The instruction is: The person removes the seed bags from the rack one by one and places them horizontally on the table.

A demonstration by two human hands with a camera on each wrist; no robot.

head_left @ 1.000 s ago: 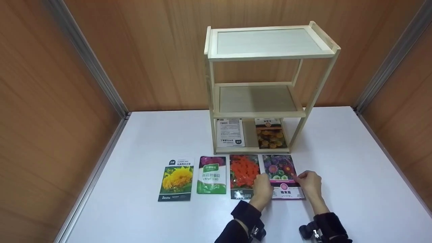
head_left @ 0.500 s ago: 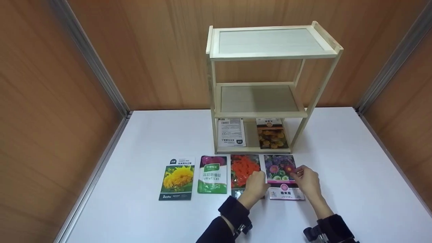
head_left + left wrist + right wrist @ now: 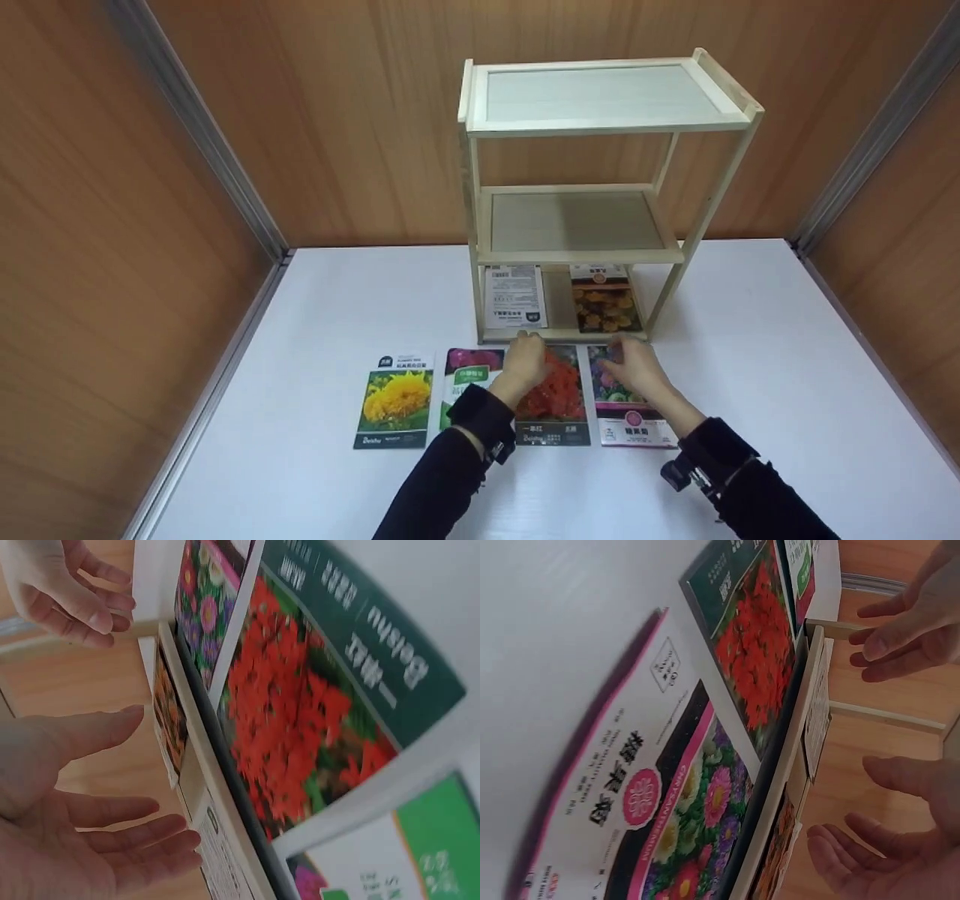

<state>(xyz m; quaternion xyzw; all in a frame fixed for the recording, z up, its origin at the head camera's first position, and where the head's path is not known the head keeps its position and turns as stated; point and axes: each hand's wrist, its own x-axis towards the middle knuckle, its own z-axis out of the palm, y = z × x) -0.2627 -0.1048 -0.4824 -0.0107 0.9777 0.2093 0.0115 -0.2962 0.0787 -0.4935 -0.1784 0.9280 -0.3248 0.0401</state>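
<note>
Four seed packets lie in a row on the white table (image 3: 750, 390): a sunflower packet (image 3: 394, 401), a green packet (image 3: 466, 371), a red-flower packet (image 3: 556, 401) and a purple-flower packet (image 3: 631, 427). My left hand (image 3: 525, 356) hovers open over the top of the red-flower packet (image 3: 300, 727). My right hand (image 3: 626, 364) hovers open over the top of the purple-flower packet (image 3: 675, 825). Both hands hold nothing and sit just in front of the wooden shelf (image 3: 600, 124). Its bottom tier holds a white packet (image 3: 514, 296) and an orange-flower packet (image 3: 604, 307).
The shelf's middle tier (image 3: 577, 221) and top tier carry nothing. Its front rail (image 3: 217, 817) runs right along the packets' top edges. Wood-panelled walls (image 3: 112, 225) enclose the table on three sides.
Both hands left the purple-flower packet and moved forward toward the shelf's bottom front edge. The left hand also shifted left, to above the red-flower packet. The packets stayed put.
</note>
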